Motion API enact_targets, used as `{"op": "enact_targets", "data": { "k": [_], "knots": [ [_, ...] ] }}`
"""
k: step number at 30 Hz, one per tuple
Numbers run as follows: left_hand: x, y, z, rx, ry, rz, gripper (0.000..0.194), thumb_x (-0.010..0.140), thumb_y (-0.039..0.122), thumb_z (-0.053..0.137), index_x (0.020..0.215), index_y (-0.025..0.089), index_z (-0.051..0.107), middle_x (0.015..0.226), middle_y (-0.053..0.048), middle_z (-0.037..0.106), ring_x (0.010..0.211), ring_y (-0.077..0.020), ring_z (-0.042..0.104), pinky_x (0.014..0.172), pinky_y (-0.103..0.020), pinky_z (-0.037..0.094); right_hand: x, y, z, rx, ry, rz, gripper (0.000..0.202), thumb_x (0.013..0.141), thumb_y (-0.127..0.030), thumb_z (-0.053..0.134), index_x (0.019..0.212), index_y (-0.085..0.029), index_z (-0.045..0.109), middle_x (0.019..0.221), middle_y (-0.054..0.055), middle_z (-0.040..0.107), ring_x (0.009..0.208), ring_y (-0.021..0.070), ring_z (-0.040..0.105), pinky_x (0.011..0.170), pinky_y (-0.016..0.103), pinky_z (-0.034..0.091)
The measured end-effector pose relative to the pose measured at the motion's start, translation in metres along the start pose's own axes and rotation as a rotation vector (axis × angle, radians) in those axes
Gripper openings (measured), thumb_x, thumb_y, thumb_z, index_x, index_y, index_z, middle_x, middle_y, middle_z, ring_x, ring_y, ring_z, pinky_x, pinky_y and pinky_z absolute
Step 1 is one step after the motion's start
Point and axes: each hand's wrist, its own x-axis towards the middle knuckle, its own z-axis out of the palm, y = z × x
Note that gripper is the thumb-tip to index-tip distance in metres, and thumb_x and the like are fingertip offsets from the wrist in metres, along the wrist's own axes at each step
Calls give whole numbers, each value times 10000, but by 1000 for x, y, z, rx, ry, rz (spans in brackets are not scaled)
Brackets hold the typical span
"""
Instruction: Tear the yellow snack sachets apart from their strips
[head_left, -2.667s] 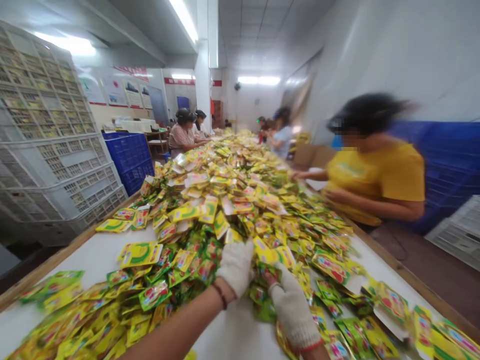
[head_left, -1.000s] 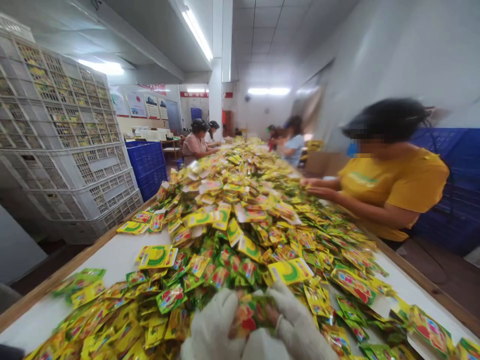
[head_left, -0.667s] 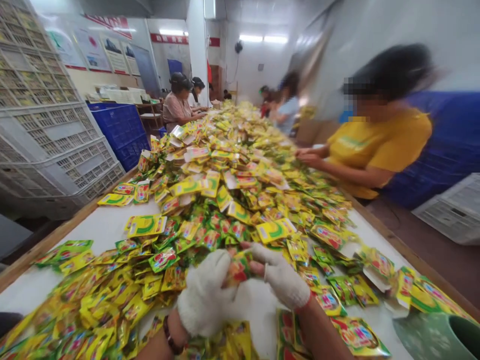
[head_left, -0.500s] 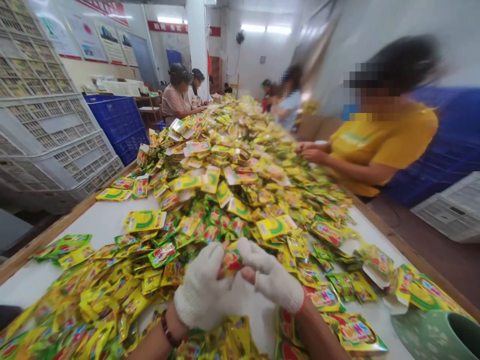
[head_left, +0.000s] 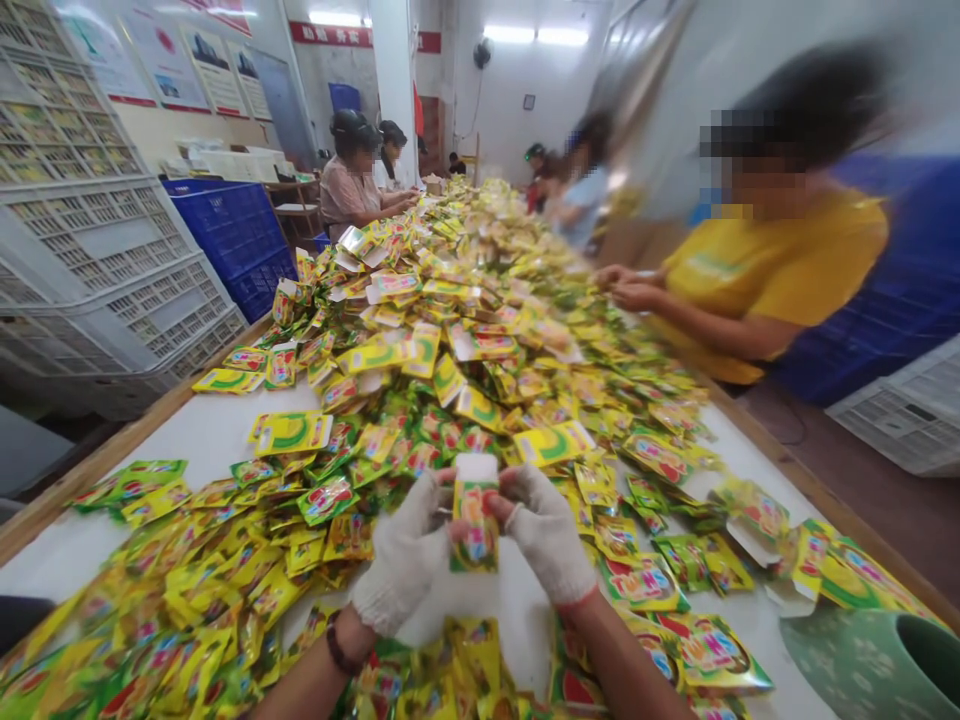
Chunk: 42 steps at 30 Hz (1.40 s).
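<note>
Lower centre of the frame: one sachet point(head_left: 475, 515), held upright above the table, its white top edge uppermost and its printed face toward the camera. The left hand point(head_left: 401, 560), in a white knit glove, pinches the sachet's left edge between thumb and fingers; the right hand point(head_left: 547, 540), gloved alike, pinches the right edge in the same way. Two hands, two gloves, one sachet between them. A dark bracelet point(head_left: 339, 650) circles the left wrist.

Directly below the sachet lies a small bare patch of the white table point(head_left: 199, 440); a larger bare area opens at centre left, running to the wooden rim point(head_left: 112, 462) that crosses the left side of the frame. A matching rim bounds the table at lower right. The heap of sachets point(head_left: 480, 330), too many to count, fills the centre and recedes to the upper middle.

Centre right: one person in a yellow shirt point(head_left: 772, 275) with both hands at the heap's edge. At least four further people work at the far end. Upper left: stacked white crates point(head_left: 90, 240) and blue crates point(head_left: 240, 235). Lower right corner: one green container point(head_left: 877, 670)
</note>
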Motion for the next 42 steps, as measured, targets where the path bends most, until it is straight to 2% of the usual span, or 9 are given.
{"op": "enact_targets", "data": {
  "k": [7, 12, 15, 18, 22, 28, 32, 38, 42],
  "knots": [
    [4, 5, -13, -19, -77, -20, 376, 667, 290, 800, 915, 182, 539, 848, -12, 656, 751, -134, 612, 667, -238, 495, -6, -9, -3, -66, -180, 64, 306, 681, -409, 762, 775, -160, 611, 681, -24, 549, 593, 97, 472, 542, 227, 414],
    [-2, 10, -5, -256, -80, -183, 525, 641, 306, 812, 1072, 217, 525, 988, -39, 653, 817, -165, 645, 706, -281, 530, -7, -9, -5, -70, -137, -61, 268, 718, -391, 743, 753, -172, 593, 662, -26, 548, 574, 97, 478, 517, 217, 412],
    [-8, 2, 3, -293, -249, -393, 466, 643, 332, 794, 1022, 171, 576, 904, -73, 665, 758, -192, 658, 605, -288, 546, -8, -6, -3, -48, -108, -77, 418, 717, -378, 752, 1051, -221, 557, 853, -4, 605, 555, 95, 516, 491, 225, 444],
    [-11, -5, 9, -246, -337, -384, 352, 642, 347, 775, 867, 144, 597, 678, -38, 632, 573, -148, 603, 450, -220, 478, -11, -5, -1, 56, -186, 13, 730, 687, -382, 782, 1305, -252, 417, 1004, 41, 640, 651, 144, 610, 586, 282, 521],
    [-13, 0, 8, -166, -334, -481, 273, 622, 325, 750, 734, 125, 602, 540, -26, 600, 418, -108, 519, 354, -195, 411, -14, -3, 1, -13, -256, 28, 485, 715, -456, 747, 1118, -210, 636, 956, 52, 677, 829, 194, 630, 770, 354, 528],
    [-11, 4, 3, -61, -330, -493, 264, 622, 333, 740, 730, 125, 618, 579, -23, 605, 466, -121, 570, 382, -189, 424, -16, -6, -1, -189, -249, -71, 487, 832, -590, 557, 1074, -201, 723, 726, 15, 606, 626, 135, 528, 576, 268, 469],
    [-9, 4, 8, 52, -245, -453, 299, 542, 325, 775, 645, 142, 562, 521, 20, 548, 437, -100, 522, 408, -204, 426, -13, -7, 1, -215, -156, -25, 476, 803, -568, 607, 1034, -169, 727, 633, -3, 555, 528, 105, 446, 489, 232, 399],
    [-12, 11, 11, 37, -273, -489, 237, 580, 273, 753, 661, 146, 570, 566, 20, 567, 460, -90, 516, 425, -200, 415, -13, -8, 0, -240, -138, -28, 404, 830, -524, 598, 964, -167, 729, 695, 18, 613, 565, 116, 470, 507, 231, 395],
    [-15, 11, 4, -34, -294, -497, 276, 621, 344, 751, 731, 136, 607, 583, -14, 594, 469, -113, 543, 379, -188, 391, -19, -12, -1, -338, -237, -209, 492, 906, -561, 449, 1115, -194, 700, 855, 52, 677, 729, 178, 596, 665, 288, 492]
  ]
}}
